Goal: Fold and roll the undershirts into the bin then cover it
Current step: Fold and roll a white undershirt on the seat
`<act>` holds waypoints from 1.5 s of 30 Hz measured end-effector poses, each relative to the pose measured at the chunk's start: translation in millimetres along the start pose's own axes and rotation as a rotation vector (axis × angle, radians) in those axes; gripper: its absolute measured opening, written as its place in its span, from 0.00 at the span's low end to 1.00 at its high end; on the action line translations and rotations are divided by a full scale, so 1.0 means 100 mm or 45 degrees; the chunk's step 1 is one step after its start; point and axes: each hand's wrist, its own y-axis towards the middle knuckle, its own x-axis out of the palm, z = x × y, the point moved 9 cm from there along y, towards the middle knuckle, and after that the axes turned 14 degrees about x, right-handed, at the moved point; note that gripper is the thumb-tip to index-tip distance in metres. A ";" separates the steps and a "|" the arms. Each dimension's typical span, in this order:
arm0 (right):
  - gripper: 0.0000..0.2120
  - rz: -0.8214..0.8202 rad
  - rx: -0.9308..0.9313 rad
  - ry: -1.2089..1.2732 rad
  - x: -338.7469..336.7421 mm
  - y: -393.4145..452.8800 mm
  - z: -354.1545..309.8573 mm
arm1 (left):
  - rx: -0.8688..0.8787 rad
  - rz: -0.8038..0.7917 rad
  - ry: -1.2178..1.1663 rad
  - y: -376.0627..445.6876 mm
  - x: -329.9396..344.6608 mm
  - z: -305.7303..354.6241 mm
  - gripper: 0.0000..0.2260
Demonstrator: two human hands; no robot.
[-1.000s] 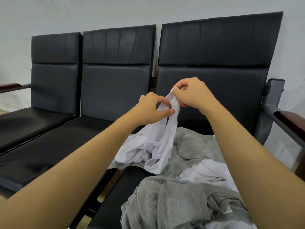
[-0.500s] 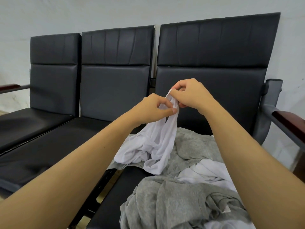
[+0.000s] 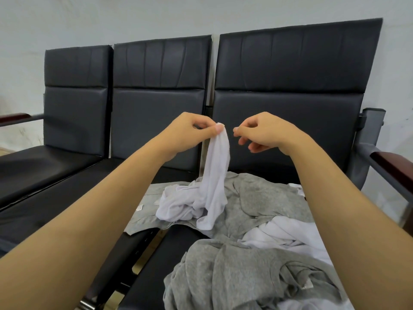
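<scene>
From the head camera, your left hand [image 3: 190,128] pinches the top of a white undershirt [image 3: 210,182] between thumb and forefinger, the cloth peeking out just above the fingertips [image 3: 218,130]. Your right hand [image 3: 261,133] is just beside it, fingers loosely curled and holding nothing; a small gap of dark seat back shows between its fingertips and the cloth.

Below your left pinch the undershirt hangs as a narrow twisted rope, its long axis close to vertical, leaning a little to the right as it drops. The lower part is bunched on the heap of grey and white undershirts [image 3: 257,220] lying on the black bench seat [image 3: 178,253], well below both hands. Which end you hold, strap or hem, cannot be told.

The step in hand looks like finding the edges so the shirt can be opened flat for folding. To do it well, bring your right fingers across to the cloth just under the left pinch and take one layer only, then draw the hands apart along that edge until the twist falls out. Lift high enough that the bunched part clears the heap, or it may drag a grey shirt with it. A shake should help the thin fabric untwist.

No bin or cover is visible here.
</scene>
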 end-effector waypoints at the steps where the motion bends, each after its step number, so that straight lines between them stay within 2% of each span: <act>1: 0.10 -0.029 0.009 -0.026 0.03 -0.01 0.01 | -0.025 0.068 -0.049 0.00 -0.07 -0.01 0.10; 5: 0.10 -0.304 0.018 -0.168 0.31 -0.10 0.03 | -0.128 0.291 -0.108 -0.02 -0.34 -0.05 0.09; 9: 0.08 -0.562 0.003 -0.207 0.60 -0.22 0.02 | -0.221 0.376 -0.214 -0.06 -0.46 -0.05 0.08; 17: 0.13 -0.652 0.004 -0.275 0.95 -0.25 -0.02 | -0.351 0.413 -0.530 -0.08 -0.43 -0.05 0.10; 23: 0.14 -0.792 0.031 -0.296 1.22 -0.31 0.04 | -0.406 0.447 -0.934 -0.09 -0.33 -0.01 0.04; 28: 0.09 -0.907 0.025 -0.190 1.22 -0.35 0.03 | -0.364 0.513 -1.073 -0.10 -0.38 -0.05 0.11; 34: 0.11 -0.696 -0.056 -0.164 0.75 -0.34 -0.07 | -0.341 0.692 -1.104 -0.15 -0.63 -0.19 0.10; 40: 0.17 -0.248 -0.217 -0.361 0.24 -0.27 -0.21 | -0.284 0.738 -1.143 -0.14 -0.79 -0.14 0.08; 43: 0.14 0.030 -0.320 -0.525 0.04 -0.31 -0.34 | -0.229 0.729 -1.096 -0.12 -0.89 -0.02 0.08; 45: 0.12 0.181 -0.386 -0.505 -0.09 -0.36 -0.42 | -0.181 0.706 -1.063 -0.11 -0.97 0.08 0.08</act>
